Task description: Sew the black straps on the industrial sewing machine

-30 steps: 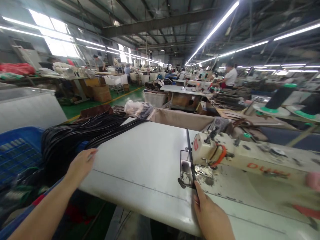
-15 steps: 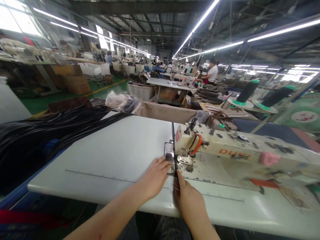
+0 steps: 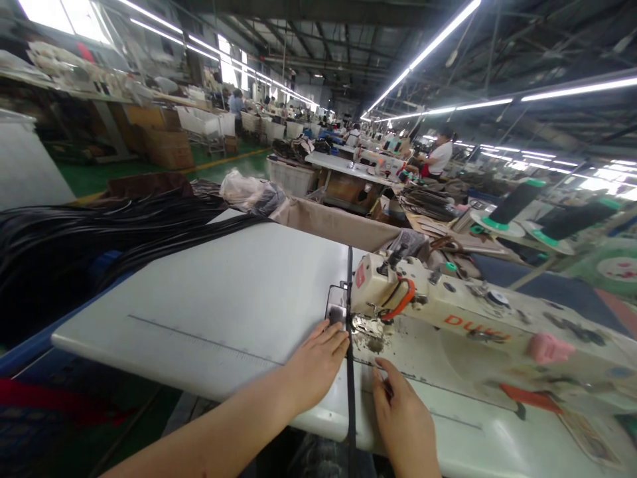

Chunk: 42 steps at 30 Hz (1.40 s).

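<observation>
Strap (image 3: 350, 372): black, narrow, one piece, laid straight across the white tabletop (image 3: 223, 292) from the far edge, under the foot of the sewing machine (image 3: 448, 312), and over the near edge, where it hangs down out of sight.

Left hand (image 3: 316, 362): flat, palm down, fingers straight and together, resting on the tabletop just left of the strap, fingertips touching or almost touching its left edge beside the metal plate (image 3: 337, 312) at the machine's foot. No grip closed on anything.

Right hand (image 3: 405, 421): palm down just right of the strap, near the tabletop's near edge; fingers loosely spread, index finger stretched toward the machine's base. Open, nothing held; whether it touches the strap cannot be told.

Sewing machine: cream body, orange lettering, lying to the right of the strap.

Open room: a wide bare stretch of tabletop left of the machine, running to the rounded left and near edges.

Black strips (image 3: 99, 232): large heap draped over the tabletop's far left edge, well apart from the machine.

Thread cones (image 3: 512, 206): dark, standing behind the machine.
</observation>
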Each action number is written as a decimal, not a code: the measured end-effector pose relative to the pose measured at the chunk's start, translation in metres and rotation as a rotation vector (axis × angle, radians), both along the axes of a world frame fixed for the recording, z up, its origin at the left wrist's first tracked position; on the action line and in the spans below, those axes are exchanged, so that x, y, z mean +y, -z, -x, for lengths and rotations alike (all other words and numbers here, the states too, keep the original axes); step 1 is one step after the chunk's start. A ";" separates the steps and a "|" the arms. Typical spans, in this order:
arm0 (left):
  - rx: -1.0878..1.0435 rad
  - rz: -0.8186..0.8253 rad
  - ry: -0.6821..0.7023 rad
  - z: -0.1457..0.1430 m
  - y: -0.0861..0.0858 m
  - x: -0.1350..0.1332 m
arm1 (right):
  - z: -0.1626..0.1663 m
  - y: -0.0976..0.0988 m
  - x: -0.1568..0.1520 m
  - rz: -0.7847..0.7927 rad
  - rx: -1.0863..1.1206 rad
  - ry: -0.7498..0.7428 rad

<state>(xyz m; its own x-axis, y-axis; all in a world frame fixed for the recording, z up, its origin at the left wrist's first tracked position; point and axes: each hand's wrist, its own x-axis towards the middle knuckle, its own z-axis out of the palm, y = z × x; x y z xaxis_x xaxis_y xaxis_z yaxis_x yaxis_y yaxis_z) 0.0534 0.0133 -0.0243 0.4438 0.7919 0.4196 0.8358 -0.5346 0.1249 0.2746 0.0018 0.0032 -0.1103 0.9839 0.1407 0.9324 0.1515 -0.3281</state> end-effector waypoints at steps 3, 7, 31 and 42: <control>0.028 -0.008 -0.010 -0.001 -0.003 0.000 | -0.005 0.006 0.003 -0.006 -0.045 0.051; 0.031 -0.057 -0.040 -0.001 -0.003 -0.001 | -0.007 0.017 0.003 -0.075 -0.084 0.011; 0.039 -0.048 -0.031 -0.001 -0.008 -0.003 | -0.008 0.021 0.001 -0.121 -0.043 -0.002; 0.053 -0.006 -0.006 0.001 -0.005 -0.003 | -0.010 0.030 0.002 -0.268 -0.060 -0.069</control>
<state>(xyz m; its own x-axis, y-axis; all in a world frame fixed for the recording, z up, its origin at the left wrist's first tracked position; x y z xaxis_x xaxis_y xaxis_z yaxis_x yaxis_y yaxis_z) 0.0525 0.0100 -0.0196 0.4611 0.7921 0.3999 0.8442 -0.5304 0.0772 0.2848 0.0037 -0.0271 -0.1913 0.9025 0.3859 0.9335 0.2888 -0.2126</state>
